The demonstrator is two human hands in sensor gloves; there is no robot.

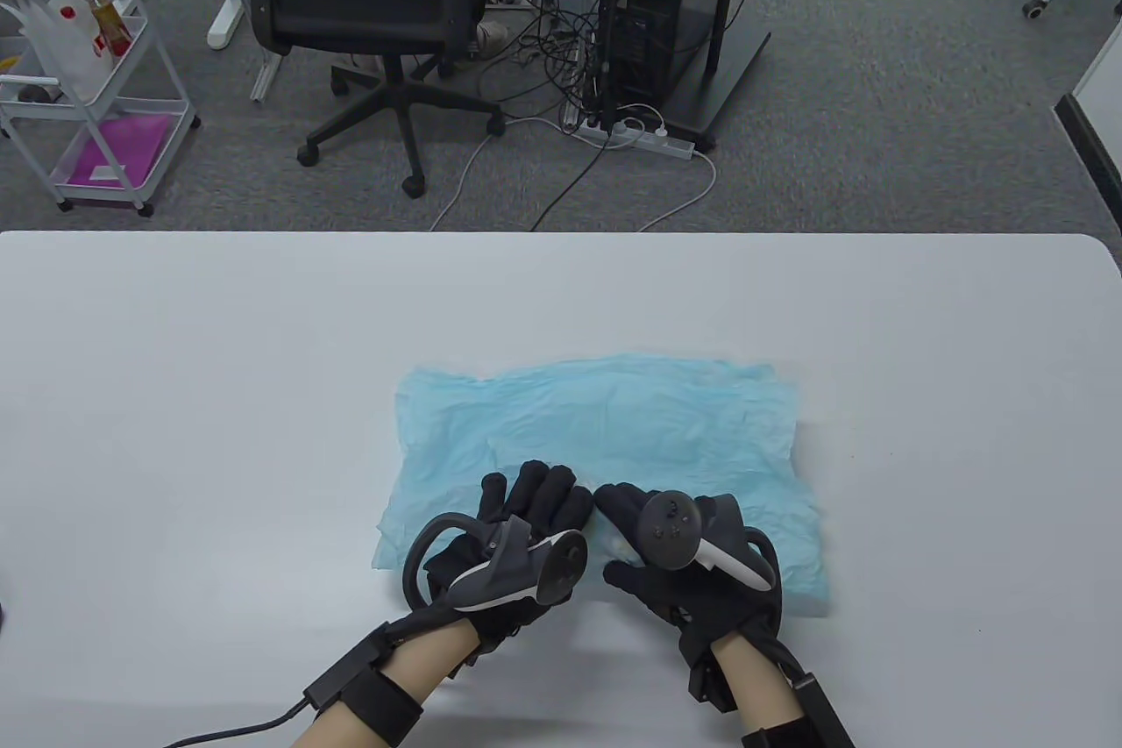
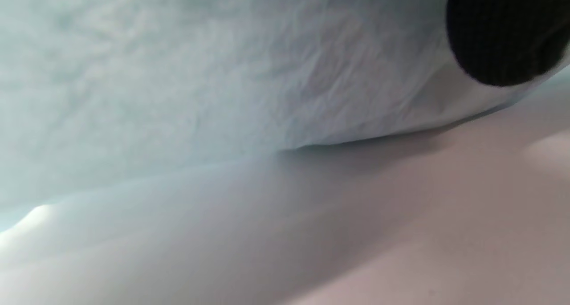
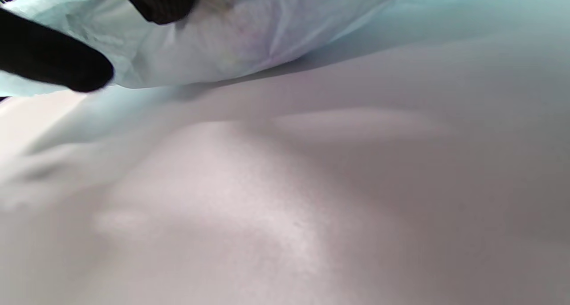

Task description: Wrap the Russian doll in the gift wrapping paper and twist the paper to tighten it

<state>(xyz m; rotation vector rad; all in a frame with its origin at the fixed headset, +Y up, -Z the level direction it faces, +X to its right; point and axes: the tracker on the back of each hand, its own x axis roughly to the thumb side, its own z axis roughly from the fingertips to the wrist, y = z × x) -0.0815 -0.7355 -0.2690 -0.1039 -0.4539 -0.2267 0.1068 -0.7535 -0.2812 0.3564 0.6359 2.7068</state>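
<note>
Where the white table (image 1: 219, 397) ends at its far edge, grey carpet is seen, with a black office chair (image 1: 368, 11), a black computer tower (image 1: 653, 3) amid cables and a power strip (image 1: 635, 136), and a white cart (image 1: 96, 108) at the far left. A sheet of light blue paper (image 1: 614, 423) is spread, creased, on the near middle of the table. At its near edge the paper is drawn up over a small bundle, which is held between both gloved hands. The left hand (image 1: 517, 542) is curled over the bundle's left side, fingers bent down onto the paper. The right hand (image 1: 679, 559) is closed on the right side, its fingers wrapped round the paper; in the right wrist view two dark fingertips (image 3: 75, 71) are pressed into the lifted blue fold (image 3: 231, 33), just above the table. A faint yellowish patch is glimpsed through the paper there; the doll itself is hidden, presumably inside the bundle between the hands. In the left wrist view one fingertip (image 2: 498, 38) is laid on the paper
</note>
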